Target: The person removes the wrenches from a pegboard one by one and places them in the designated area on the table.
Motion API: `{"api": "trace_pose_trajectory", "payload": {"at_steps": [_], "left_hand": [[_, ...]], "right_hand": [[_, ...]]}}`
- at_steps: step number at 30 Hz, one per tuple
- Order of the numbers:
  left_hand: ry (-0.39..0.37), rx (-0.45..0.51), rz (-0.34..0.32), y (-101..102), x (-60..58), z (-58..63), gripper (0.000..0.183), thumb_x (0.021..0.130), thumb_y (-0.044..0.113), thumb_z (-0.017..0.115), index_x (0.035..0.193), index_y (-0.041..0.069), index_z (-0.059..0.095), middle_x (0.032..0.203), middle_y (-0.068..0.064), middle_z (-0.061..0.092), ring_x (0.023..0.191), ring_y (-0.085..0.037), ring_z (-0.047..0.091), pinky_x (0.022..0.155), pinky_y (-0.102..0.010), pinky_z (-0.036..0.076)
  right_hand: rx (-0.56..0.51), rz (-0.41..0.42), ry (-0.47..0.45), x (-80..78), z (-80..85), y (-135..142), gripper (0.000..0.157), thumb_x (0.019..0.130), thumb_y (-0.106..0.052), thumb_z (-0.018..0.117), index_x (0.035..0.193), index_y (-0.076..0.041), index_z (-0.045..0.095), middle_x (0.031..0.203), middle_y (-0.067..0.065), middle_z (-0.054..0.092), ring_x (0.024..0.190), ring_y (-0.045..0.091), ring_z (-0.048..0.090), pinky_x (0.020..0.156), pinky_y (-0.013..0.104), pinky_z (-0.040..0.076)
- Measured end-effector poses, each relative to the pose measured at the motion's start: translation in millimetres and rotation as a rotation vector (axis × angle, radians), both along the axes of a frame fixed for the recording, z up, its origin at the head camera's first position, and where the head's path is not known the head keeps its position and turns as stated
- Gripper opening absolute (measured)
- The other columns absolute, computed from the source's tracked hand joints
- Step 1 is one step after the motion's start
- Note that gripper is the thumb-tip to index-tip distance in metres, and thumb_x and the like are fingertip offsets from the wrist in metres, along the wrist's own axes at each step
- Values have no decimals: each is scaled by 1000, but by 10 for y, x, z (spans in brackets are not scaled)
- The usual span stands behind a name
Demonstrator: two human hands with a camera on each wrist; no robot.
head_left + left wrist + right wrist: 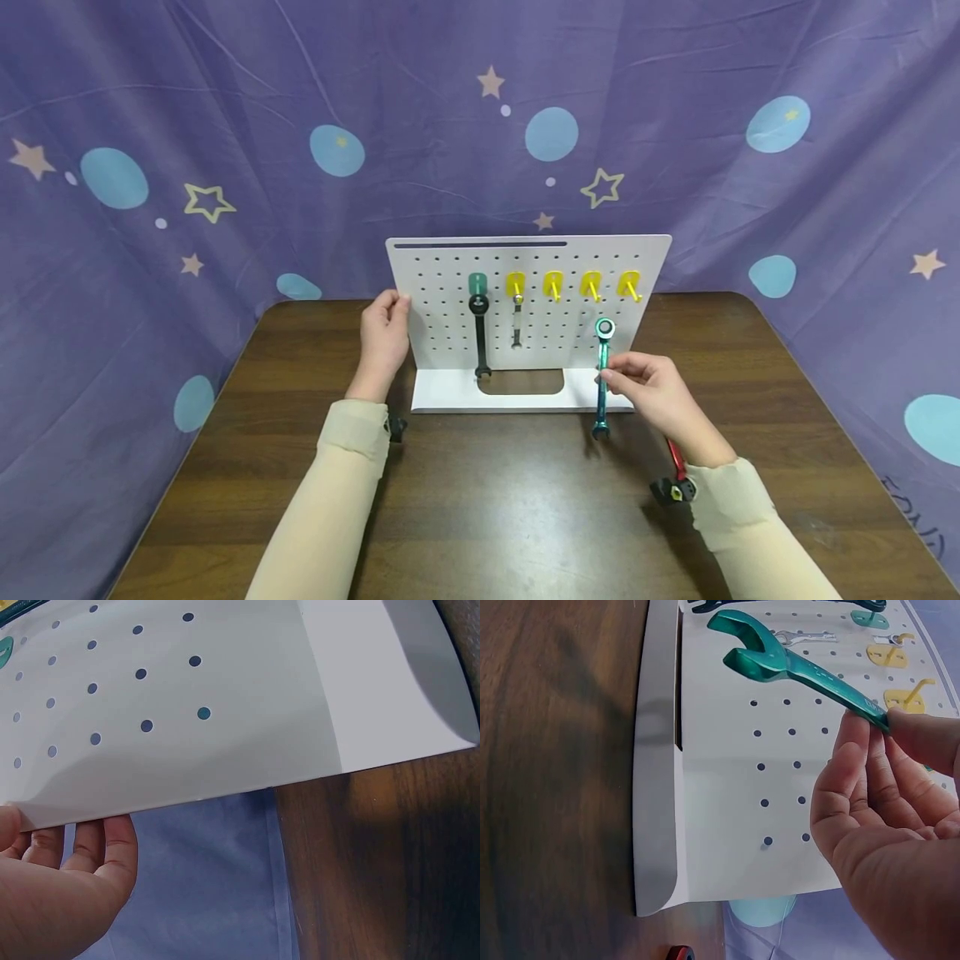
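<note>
A white pegboard [450, 333] stands upright on the table. My left hand [385, 337] holds its left edge, thumb in front and fingers [120, 855] behind. My right hand [654, 392] pinches a teal combination wrench [603, 375] by its shaft, ring end up and open end [754, 652] down, in front of the board's right part and apart from the hooks. A black wrench [481, 337] hangs from a green hook [477, 284]. Beside it, a small silver wrench [517, 321] hangs from a yellow hook [515, 282].
Three yellow hooks, among them the rightmost hook [630, 283], hold nothing. The board's base [450, 392] has a cutout at its middle. A red object [675, 458] shows partly behind the right wrist. A purple patterned curtain [435, 183] hangs behind the wooden table [480, 500].
</note>
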State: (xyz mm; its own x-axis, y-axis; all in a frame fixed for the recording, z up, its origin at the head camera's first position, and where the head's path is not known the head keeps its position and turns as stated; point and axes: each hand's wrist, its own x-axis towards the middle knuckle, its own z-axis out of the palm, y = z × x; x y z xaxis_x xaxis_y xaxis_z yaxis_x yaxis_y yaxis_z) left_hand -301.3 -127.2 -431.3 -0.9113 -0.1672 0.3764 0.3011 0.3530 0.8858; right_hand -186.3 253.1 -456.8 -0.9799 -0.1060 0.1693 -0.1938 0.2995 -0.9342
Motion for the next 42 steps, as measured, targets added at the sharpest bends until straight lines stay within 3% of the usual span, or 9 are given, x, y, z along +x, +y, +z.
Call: {"api": "trace_pose_trajectory", "payload": {"at_steps": [11, 22, 29, 39, 42], "left_hand": [[1, 10, 7, 0, -1, 7, 18, 105, 7, 56, 96, -7, 65, 67, -2, 41, 61, -13, 38, 56, -25, 31], [2, 12, 7, 5, -2, 7, 18, 105, 6, 56, 96, -7, 65, 66, -2, 40, 61, -12, 37, 55, -25, 31], [-1, 4, 8, 3, -2, 14, 18, 105, 7, 56, 95, -6, 64, 66, -3, 40, 61, -13, 37, 56, -25, 31], [-4, 10, 3, 11, 2, 17, 19, 105, 7, 56, 95, -7, 64, 67, -3, 41, 62, -13, 38, 56, -26, 31], [-3, 13, 3, 9, 1, 16, 19, 105, 7, 56, 95, -7, 64, 67, -3, 41, 61, -13, 37, 56, -26, 31]], "right_hand": [[64, -47, -53, 46, -45, 94, 21, 98, -11, 69, 110, 7, 70, 98, 13, 74, 85, 18, 70, 79, 40, 57], [91, -56, -37, 104, -67, 179, 22, 99, -11, 69, 110, 8, 69, 97, 12, 74, 86, 15, 70, 76, 34, 57], [49, -58, -43, 106, -101, 232, 20, 99, -7, 67, 110, 10, 68, 98, 17, 73, 83, 14, 69, 76, 36, 58], [80, -74, -38, 142, -97, 287, 19, 99, -8, 68, 109, 9, 69, 96, 14, 73, 84, 24, 71, 73, 31, 57], [69, -76, -40, 157, -110, 305, 20, 99, -6, 68, 111, 9, 69, 98, 16, 73, 84, 21, 71, 73, 30, 57]]}}
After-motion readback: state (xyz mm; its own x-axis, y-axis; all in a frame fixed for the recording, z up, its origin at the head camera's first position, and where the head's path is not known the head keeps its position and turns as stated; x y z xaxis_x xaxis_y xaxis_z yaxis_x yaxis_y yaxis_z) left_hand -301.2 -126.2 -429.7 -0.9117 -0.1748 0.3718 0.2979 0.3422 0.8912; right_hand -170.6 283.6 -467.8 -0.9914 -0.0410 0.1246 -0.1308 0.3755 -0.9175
